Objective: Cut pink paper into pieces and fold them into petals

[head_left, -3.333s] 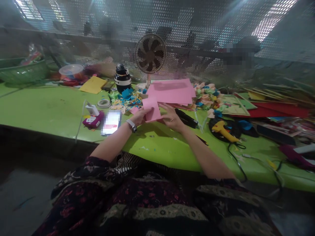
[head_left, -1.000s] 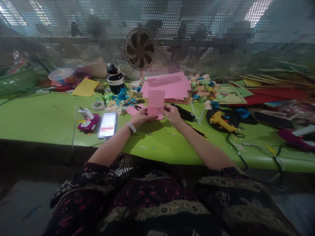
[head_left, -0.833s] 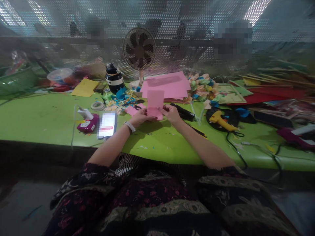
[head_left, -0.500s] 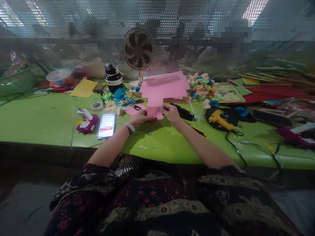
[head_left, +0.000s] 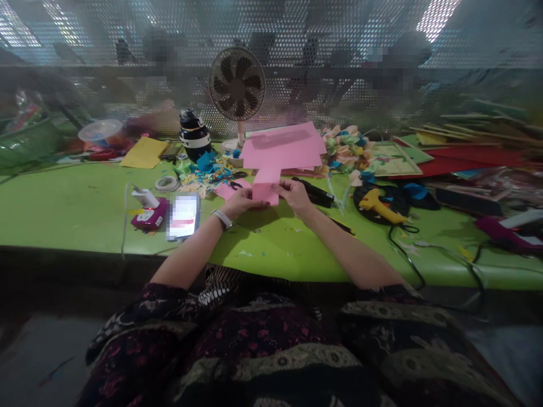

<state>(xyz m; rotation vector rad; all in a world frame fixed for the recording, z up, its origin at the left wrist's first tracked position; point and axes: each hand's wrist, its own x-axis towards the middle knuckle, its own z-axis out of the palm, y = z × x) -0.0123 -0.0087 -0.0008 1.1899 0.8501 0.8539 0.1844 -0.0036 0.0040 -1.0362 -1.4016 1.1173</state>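
Note:
Between my hands is a strip of pink paper (head_left: pixel 266 189), its near part bent along a crease. My left hand (head_left: pixel 244 203) grips the strip's lower left edge, fingers underneath it. On the opposite edge, my right hand (head_left: pixel 292 195) pinches the paper between thumb and fingers. The strip's far end reaches the stack of larger pink sheets (head_left: pixel 284 148). Left of my left hand lie pink offcuts (head_left: pixel 229 190) with dark-handled scissors (head_left: pixel 235 185) partly over them. A black tool (head_left: pixel 314 191), its kind unclear, rests just beyond my right hand.
To the left are a phone (head_left: pixel 183 217), a purple power socket (head_left: pixel 149 215), a tape roll (head_left: pixel 167 183) and paper scraps (head_left: pixel 212 174). A fan (head_left: pixel 237 85) and black bottle (head_left: pixel 195 135) stand behind. A yellow glue gun (head_left: pixel 382 208) with a trailing cord lies to the right.
The strip's far part now slants to the right, where it ran straight before, and its crease shows more clearly. Both hands keep their hold in nearly the same place.

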